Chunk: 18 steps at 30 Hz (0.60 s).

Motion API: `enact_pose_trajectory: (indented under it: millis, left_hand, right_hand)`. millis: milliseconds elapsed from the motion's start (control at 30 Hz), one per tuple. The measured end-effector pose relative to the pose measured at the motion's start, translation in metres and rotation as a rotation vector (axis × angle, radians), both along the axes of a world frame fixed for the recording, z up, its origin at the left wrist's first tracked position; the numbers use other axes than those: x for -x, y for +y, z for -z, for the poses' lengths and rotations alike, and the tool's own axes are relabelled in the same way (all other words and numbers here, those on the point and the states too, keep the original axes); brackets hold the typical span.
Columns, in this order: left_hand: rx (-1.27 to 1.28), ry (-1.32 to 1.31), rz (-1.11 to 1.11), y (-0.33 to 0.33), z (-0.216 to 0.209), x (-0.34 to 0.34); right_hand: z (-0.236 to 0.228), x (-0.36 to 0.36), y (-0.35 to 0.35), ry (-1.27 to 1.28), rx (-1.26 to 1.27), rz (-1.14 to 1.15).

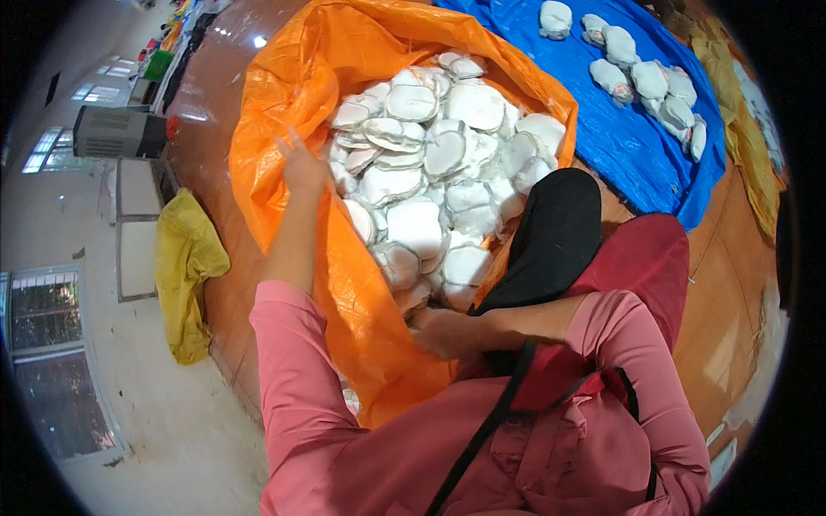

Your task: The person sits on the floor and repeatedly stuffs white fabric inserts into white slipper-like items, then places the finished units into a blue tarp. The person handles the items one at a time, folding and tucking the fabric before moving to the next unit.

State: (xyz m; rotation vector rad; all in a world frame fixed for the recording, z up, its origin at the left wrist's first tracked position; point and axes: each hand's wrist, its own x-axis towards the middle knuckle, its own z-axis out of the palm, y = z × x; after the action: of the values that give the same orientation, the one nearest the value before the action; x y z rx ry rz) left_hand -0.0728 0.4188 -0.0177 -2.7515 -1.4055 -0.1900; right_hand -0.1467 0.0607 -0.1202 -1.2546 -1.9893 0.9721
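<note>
A large heap of white, rounded, pad-like pieces [413, 225] lies inside an orange plastic sheet [280, 86] whose sides stand up around it. Against the sheet's left side rests my left hand [301, 165], its fingers stretched out and apart, with no pad in it. My right hand [449, 334] is low at the near edge of the heap, beside the lowest pads. Its fingers look curled on the rim of the orange sheet, though they are partly hidden. Some pads look bundled in thin clear wrapping.
A blue sheet [516, 30] with several white bundles [650, 82] spreads at the far right. Beyond it lies a yellow sheet [731, 103]. My black-and-red covered legs [559, 232] border the heap. At left, a yellow cloth [185, 267] hangs by a white cabinet [138, 228].
</note>
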Motion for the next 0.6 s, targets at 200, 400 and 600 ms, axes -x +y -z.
enact_pose_trajectory:
  millis: [200, 400, 600]
  left_hand:
    - [-0.079, 0.116, -0.1, 0.071, 0.017, 0.006]
    - [-0.218, 0.344, -0.043, 0.088, -0.005, 0.017]
    - [-0.373, -0.139, 0.047, 0.046, -0.052, 0.038]
  right_hand:
    - [0.005, -0.011, -0.002, -0.141, -0.32, -0.144]
    - [-0.019, -0.023, -0.004, -0.218, -0.347, -0.154]
    - [0.001, -0.031, -0.009, -0.093, 0.102, 0.1]
